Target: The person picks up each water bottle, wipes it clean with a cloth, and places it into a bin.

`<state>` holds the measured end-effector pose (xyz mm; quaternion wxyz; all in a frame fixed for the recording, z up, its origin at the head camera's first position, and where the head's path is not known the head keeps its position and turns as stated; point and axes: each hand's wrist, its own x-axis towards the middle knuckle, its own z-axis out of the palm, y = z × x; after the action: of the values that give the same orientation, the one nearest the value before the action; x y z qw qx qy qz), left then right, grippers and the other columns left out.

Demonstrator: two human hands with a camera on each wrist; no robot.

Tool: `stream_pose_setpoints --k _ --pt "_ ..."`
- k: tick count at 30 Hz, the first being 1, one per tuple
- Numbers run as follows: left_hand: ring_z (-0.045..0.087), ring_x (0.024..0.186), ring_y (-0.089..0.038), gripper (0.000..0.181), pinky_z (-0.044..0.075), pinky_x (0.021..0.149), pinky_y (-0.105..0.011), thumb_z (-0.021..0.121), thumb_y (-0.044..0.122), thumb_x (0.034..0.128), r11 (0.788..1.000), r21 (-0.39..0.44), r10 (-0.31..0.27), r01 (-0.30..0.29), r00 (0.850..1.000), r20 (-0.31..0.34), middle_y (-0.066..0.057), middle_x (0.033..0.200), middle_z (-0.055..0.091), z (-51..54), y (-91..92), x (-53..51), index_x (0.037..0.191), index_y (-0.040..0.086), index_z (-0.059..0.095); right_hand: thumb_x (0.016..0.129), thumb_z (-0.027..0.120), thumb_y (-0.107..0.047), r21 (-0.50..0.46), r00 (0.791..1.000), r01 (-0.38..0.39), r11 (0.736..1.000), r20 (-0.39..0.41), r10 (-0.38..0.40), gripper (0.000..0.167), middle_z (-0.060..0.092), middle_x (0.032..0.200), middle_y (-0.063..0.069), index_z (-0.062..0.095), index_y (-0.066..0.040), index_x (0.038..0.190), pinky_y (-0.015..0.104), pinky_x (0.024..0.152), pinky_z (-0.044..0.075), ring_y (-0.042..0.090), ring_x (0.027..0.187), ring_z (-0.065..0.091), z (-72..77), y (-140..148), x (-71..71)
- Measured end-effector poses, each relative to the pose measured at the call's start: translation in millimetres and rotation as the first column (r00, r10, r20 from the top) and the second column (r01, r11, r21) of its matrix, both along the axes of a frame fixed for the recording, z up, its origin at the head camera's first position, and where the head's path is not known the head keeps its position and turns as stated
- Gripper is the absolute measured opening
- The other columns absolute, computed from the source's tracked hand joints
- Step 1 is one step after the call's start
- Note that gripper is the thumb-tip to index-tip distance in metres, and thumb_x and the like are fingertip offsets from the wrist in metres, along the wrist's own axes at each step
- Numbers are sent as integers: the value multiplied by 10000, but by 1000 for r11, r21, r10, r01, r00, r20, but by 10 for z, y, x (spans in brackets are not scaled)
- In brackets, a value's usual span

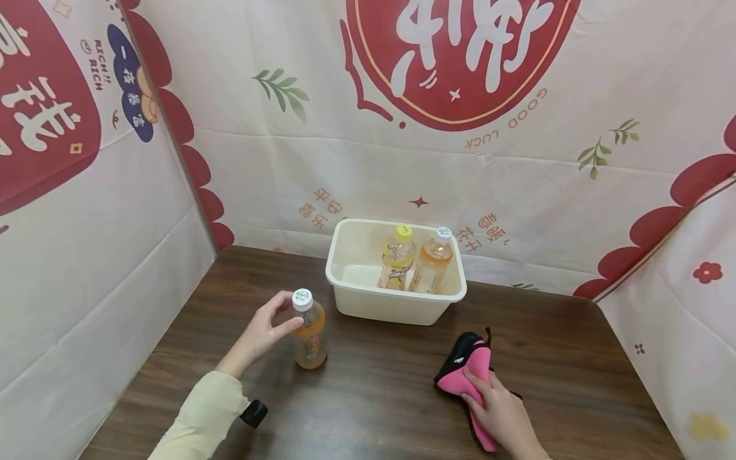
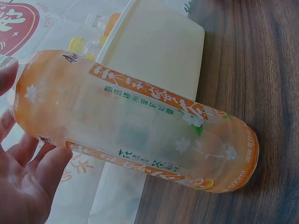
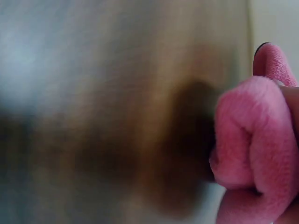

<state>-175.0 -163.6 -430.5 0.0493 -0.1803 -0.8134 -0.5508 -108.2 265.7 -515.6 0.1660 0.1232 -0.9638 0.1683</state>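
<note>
My left hand (image 1: 267, 329) grips an orange-labelled drink bottle (image 1: 310, 342) by its upper part, just below the white cap, with the thumb on the near side. The bottle is nearly upright in the head view; whether its base touches the table cannot be told. In the left wrist view, clear plastic and orange bands show on the bottle (image 2: 140, 126). Farther right, my right hand (image 1: 503, 412) holds a soft pink cloth (image 1: 477, 374) with black parts and a small black cord. The right wrist view shows the bunched pink cloth (image 3: 252, 135) beside blurred surroundings.
A cream plastic basin (image 1: 391, 306) stands at the back of the brown wooden table (image 1: 368, 396). Inside its right half are a yellow-capped bottle (image 1: 398, 259) and a white-capped orange bottle (image 1: 432, 262). Printed fabric (image 1: 391, 153) hangs behind and along both sides.
</note>
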Motion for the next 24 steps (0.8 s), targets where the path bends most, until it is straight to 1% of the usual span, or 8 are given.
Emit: stream_pose_setpoints --k 2,6,8,11,15,17,20,24 --pt "479 1136 -334 329 346 978 -511 625 64 833 1000 -1 0 0 1000 -10 -163 1143 558 0 1 -2 1136 -5 516 699 768 -182 47 999 -1 999 35 0 454 585 1045 219 646 -118 1131 447 540 480 312 738 613 -79 -15 3" --pt "481 1131 -329 326 348 976 -509 628 55 828 1000 -2 6 -6 1000 -17 -158 1135 561 8 -5 3 1130 -3 518 712 758 -212 75 999 -13 997 35 10 477 533 1095 291 629 -114 1160 456 640 503 357 832 600 -201 -57 -9" --pt "481 1130 -327 326 348 976 -511 630 50 826 1000 1 6 -6 1000 -14 -156 1133 560 13 -8 7 1128 -1 518 723 748 -238 79 999 -12 997 32 9 490 511 1135 338 616 -122 1180 524 756 474 427 959 563 -230 -60 -19" --pt "481 1129 -325 329 349 975 -512 629 54 828 1000 -1 -1 1 1000 -10 -156 1136 557 15 -6 9 1132 0 514 749 716 -331 111 996 13 994 87 -22 530 464 1202 359 579 -155 1229 624 839 384 467 1090 477 -241 -25 -37" --pt "483 1126 -328 333 352 971 -516 629 53 829 1000 -3 -7 7 1000 -7 -158 1138 557 16 -3 12 1135 -1 511 783 610 -525 197 981 23 980 186 -60 618 390 1298 335 500 -210 1304 689 875 291 474 1180 387 -244 62 -97" --pt "485 1123 -331 335 355 967 -518 628 46 827 1000 -5 -6 6 1000 -9 -159 1138 557 21 -6 17 1137 -2 510 778 557 -606 222 974 19 975 216 -68 667 357 1335 320 470 -234 1325 703 883 261 484 1212 341 -246 106 -143" --pt "486 1122 -333 339 358 965 -519 629 40 824 1000 -7 -3 3 1000 -12 -159 1138 557 31 -7 22 1138 -3 509 756 522 -668 235 968 24 972 236 -81 717 319 1368 308 442 -262 1341 714 895 222 508 1236 283 -252 157 -217" --pt "484 1127 -338 343 354 965 -523 628 44 826 1000 -13 -3 3 1000 -7 -161 1145 554 24 -4 17 1144 0 507 734 530 -686 244 968 24 970 235 -83 741 295 1367 331 441 -266 1338 732 882 201 543 1222 265 -255 191 -275"
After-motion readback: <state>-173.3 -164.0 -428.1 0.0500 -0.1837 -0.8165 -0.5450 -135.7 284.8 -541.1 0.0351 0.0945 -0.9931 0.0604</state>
